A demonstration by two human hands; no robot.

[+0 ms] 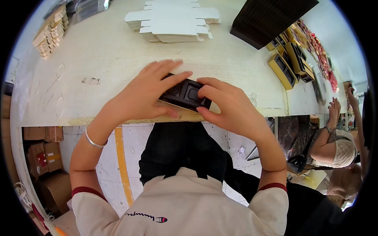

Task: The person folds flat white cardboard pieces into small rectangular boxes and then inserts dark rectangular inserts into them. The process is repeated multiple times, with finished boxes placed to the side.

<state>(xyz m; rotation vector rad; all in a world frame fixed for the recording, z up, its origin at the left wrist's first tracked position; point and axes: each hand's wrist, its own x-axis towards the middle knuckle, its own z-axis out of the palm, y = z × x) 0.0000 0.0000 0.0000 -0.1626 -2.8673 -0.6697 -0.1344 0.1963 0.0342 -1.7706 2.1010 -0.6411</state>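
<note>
A dark moulded plastic tray with square hollows lies at the near edge of the table, a pale rim showing along its near side. Over its left end my left hand is spread, fingers apart, the thumb near the front edge of the table. My right hand grips the tray's right end, its thumb at the near corner and the fingers bent over the top and far side. Both hands hide parts of the tray, and whether it sits inside a box is hard to tell.
Flat white carton blanks are stacked at the far middle. A tall stack of dark trays leans at far right, beside gold boxes with dark inserts. Small pale pieces lie far left. Another person's arm is at right.
</note>
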